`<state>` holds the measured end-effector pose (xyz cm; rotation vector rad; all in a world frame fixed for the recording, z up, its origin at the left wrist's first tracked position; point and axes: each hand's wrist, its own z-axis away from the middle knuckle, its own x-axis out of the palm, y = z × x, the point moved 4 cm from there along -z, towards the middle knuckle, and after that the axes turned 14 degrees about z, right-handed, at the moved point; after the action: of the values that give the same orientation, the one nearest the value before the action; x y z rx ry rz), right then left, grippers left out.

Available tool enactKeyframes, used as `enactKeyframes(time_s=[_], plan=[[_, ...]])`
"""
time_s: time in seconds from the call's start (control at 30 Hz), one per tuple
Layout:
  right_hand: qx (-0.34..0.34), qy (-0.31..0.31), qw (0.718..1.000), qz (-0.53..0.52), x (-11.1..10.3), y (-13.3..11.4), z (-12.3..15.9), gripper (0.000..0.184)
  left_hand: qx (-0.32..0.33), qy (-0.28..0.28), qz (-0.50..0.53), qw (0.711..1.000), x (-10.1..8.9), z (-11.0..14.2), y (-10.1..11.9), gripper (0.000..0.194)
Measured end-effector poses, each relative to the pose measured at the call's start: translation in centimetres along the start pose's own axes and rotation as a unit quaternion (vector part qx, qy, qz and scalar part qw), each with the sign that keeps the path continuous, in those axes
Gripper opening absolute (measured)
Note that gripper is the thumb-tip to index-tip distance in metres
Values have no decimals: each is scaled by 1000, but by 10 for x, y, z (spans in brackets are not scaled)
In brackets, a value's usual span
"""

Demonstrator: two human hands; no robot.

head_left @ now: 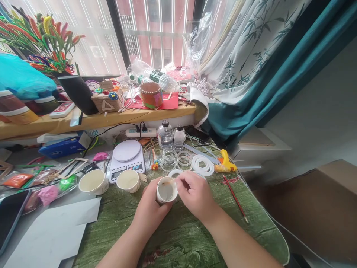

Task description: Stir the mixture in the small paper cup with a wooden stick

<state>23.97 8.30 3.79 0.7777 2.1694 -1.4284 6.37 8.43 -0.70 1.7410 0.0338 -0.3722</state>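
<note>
Behind the scale (126, 150) lies a power strip (141, 132), then a shelf (111, 118). One cup (93, 182) stands left of the scale, a second cup (128, 181) just before it. Bottles (165, 134) stand to its right. Before it, the left hand (149, 206) holds a third cup (166, 190), and the right hand (195, 195) a stick (169, 182) in that cup.

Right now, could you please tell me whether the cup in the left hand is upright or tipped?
Tipped: the white cup leans in the left hand, its mouth facing the camera.
</note>
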Motion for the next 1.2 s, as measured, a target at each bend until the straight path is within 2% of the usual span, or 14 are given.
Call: enactKeyframes(time_s=[0.07, 0.1, 0.2, 0.3, 0.4, 0.47, 0.67, 0.83, 0.93, 1.07, 1.13, 1.2], plan=[[-8, -24, 999, 34, 5, -1, 0, 25, -3, 2, 1, 1000, 0, 0, 1, 48], [12, -42, 999, 26, 8, 1, 0, 25, -7, 3, -1, 1000, 0, 0, 1, 47], [131, -86, 984, -80, 15, 14, 0, 25, -15, 2, -13, 1000, 0, 1, 1, 48], [220, -61, 953, -201, 15, 26, -2, 26, -20, -3, -21, 1000, 1, 1, 0, 48], [243, -25, 932, -267, 12, 30, -3, 30, -27, -7, -26, 999, 2, 1, -3, 49], [237, -17, 931, -277, 10, 29, -2, 31, -29, -7, -27, 999, 1, 1, -4, 51], [186, -7, 959, -213, 5, 21, 0, 26, -21, -7, -35, 999, 1, 1, -1, 47], [161, 8, 970, -180, 1, 18, 0, 27, -16, -8, -31, 999, 2, 0, 2, 47], [115, 8, 987, -114, -1, 12, -1, 27, -15, -3, -23, 1000, 2, 0, 3, 48], [2, -11, 999, 44, 1, 1, -2, 26, -4, 9, -9, 1000, 1, 0, 5, 48], [5, -46, 998, 47, 5, 2, -2, 26, -8, 12, -10, 1000, 0, 0, 5, 47], [34, -74, 997, 6, 8, 5, -1, 24, -15, 13, -11, 1000, 0, 0, 5, 47]])
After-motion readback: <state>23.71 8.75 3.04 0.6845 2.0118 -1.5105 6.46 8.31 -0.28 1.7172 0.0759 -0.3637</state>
